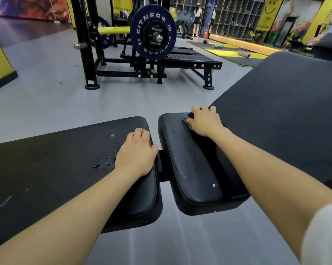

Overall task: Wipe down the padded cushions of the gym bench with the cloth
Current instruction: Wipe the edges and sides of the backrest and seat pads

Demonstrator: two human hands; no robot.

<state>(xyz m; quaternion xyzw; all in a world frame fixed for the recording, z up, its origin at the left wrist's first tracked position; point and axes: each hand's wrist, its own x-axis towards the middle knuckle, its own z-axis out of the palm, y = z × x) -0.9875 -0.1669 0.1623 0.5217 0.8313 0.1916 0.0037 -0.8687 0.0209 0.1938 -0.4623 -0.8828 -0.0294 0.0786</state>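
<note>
Grey cloth [187,119], bunched and mostly hidden, sits under my right hand [204,122], which lies palm-down on the far end of the small seat cushion [192,169]. The fingers are curled over the cloth and press it flat to the pad; only a crumpled corner shows at the thumb side. My left hand [136,152] rests flat on the right end of the long cushion [56,165], fingers together and bent slightly over its edge, holding nothing; I judge it to be a brace.

Between the two cushions a narrow gap exposes the black frame bar [162,165]. A fine wet sheen with small beads runs along the left half of the seat cushion, from near my right hand toward the near end. I read this as a surface dampened but not fully wiped dry. One pale speck [214,185] lies near its near edge.

On the long cushion, a cluster of water droplets [106,163] stands just left of my left hand, with another pale speck [112,136] farther off and a faint smear toward the near left. To the right lies a second, larger black pad [285,115], matte and seemingly dry; whether it has been wiped I cannot tell.

Judgement: the task is at an early to middle stage. The seat cushion is under way, and the long cushion, droplets unbroken, is apparently still to do.
</note>
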